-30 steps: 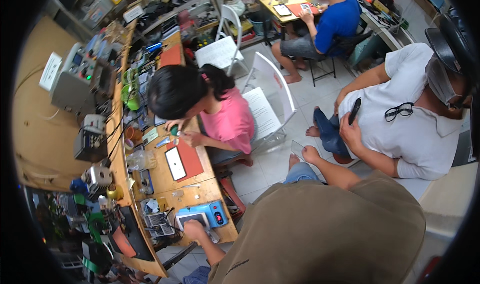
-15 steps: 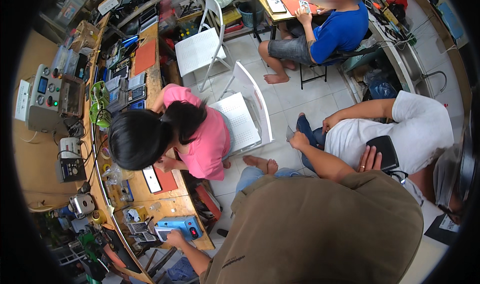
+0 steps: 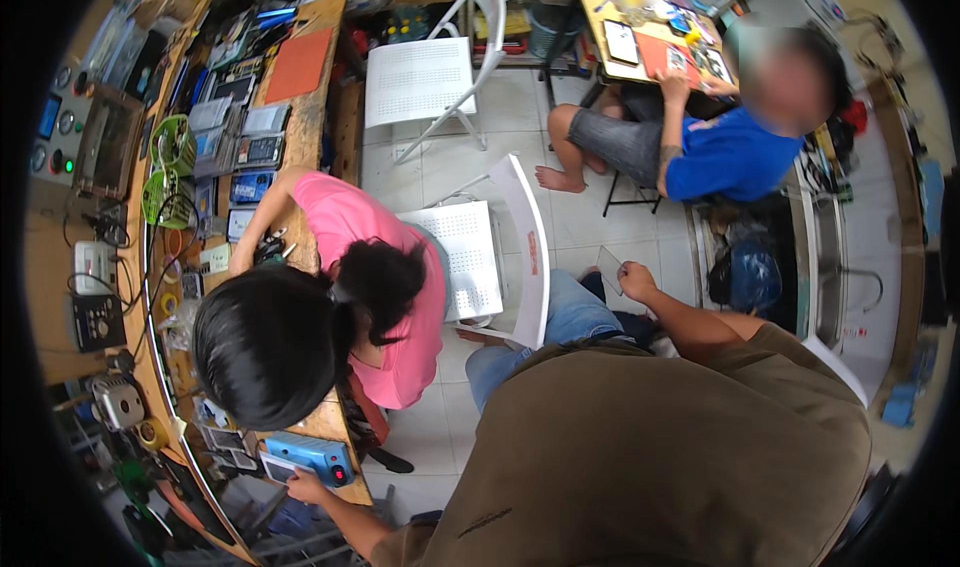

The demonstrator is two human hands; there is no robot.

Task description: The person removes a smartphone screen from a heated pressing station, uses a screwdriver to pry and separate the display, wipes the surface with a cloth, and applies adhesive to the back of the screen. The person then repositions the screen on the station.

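Bright light covers the floor (image 3: 612, 222), and fisheye distortion bends edges near blackened corners.

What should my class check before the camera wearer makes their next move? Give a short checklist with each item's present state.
1. Right hand has hold of the thin pane: ok, it grips one edge.
2. Pane free of cracks: cannot tell, too small in view.
3. Left hand at the pale flat panel: ok, the fingers are at its edge.
4. Left hand's grip on that panel firm: cannot tell.
5. Blue box showing power: ok, its red display is lit.
6. Elbow room by the box: not ok, I'd judge; the co-worker in pink leans in close.
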